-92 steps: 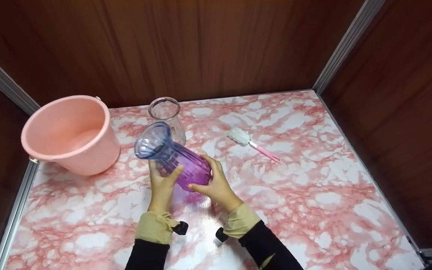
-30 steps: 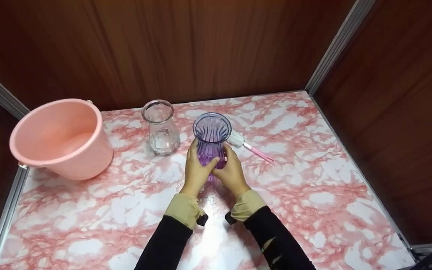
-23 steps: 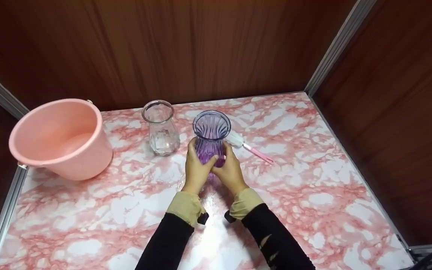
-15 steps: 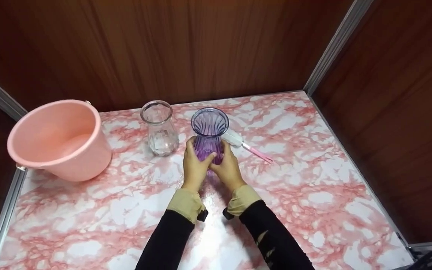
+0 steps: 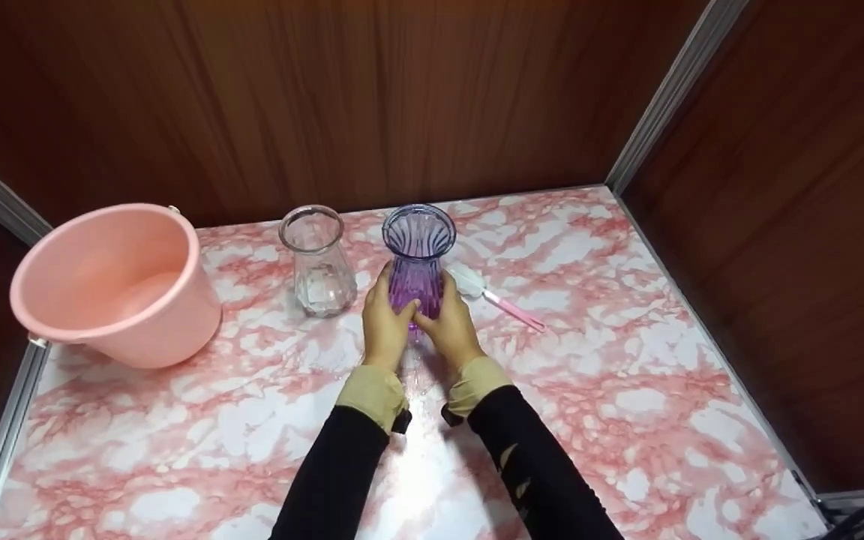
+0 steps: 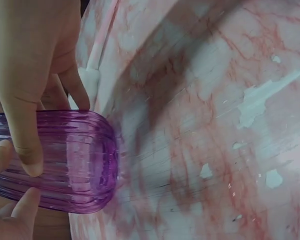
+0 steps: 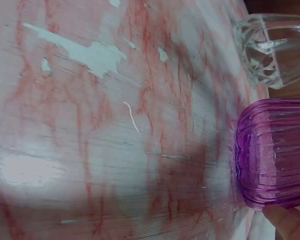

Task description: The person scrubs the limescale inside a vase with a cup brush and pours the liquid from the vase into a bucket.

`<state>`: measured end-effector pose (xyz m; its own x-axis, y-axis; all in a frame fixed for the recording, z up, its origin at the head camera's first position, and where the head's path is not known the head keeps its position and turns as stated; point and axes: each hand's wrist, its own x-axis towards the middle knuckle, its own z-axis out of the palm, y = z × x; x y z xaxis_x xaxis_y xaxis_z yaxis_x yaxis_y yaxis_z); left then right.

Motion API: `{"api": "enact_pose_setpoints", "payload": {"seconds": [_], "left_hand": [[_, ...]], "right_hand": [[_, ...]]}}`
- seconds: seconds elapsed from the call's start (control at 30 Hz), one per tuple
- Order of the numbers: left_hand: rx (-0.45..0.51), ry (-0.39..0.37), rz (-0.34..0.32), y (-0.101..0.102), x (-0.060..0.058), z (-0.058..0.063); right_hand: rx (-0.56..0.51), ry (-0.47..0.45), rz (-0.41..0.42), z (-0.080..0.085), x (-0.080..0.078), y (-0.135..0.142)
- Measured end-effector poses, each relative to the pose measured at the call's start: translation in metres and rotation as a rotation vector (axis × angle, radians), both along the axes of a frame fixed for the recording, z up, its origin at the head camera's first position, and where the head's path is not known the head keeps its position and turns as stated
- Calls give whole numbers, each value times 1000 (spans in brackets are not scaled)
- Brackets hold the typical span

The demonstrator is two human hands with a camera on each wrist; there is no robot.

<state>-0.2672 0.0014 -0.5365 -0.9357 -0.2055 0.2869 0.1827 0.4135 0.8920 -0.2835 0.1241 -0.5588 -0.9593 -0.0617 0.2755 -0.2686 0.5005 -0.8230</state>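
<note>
A fluted glass vase (image 5: 418, 238), violet at the rim and purple-pink below, stands upright near the middle of the table. My left hand (image 5: 385, 326) holds its left side and my right hand (image 5: 450, 322) its right side, the thumbs meeting at the front. In the left wrist view, the purple base (image 6: 90, 165) is at the tabletop. The right wrist view also shows the base of the vase, with fingertips (image 7: 285, 220) along its side. To the left stands a clear glass vase (image 5: 323, 281), apart from my hands. A white-headed cleaning brush (image 5: 468, 280) with a pink handle lies just right of my right hand.
A pink bucket (image 5: 196, 315) stands at the left of the pink-and-white marbled table (image 5: 627, 360). Brown wood-look panels (image 5: 312, 97) rise at the back and sides. Dark cables (image 5: 863, 517) show at the lower right corner.
Three seconds ago the purple vase was tilted with its mouth toward the bucket. It has come upright and to the right, then shifted slightly farther away. Both hands stay on it.
</note>
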Motion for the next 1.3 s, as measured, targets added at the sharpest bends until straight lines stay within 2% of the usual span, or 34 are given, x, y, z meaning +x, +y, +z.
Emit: {"api": "enact_pose_setpoints", "payload": {"seconds": [0.2,0.47,0.73,1.07,1.2,1.3], "left_hand": [[-21,5,25,4,-3,-6],[16,20,71,9,-6,-9],[25,6,74,12,-9,-7],[3,-16,103,12,-13,-6],[-12,-14,103,12,-14,-5],[-23,14,80,13,-15,-4]], "right_hand": [[44,13,-6,-2,-3,-2],[43,27,13,-2,-10,-2],[84,19,12,0,-14,-4],[106,-43,7,2,-16,-6],[125,-30,23,2,-19,-6],[135,-13,40,3,-23,-6]]}}
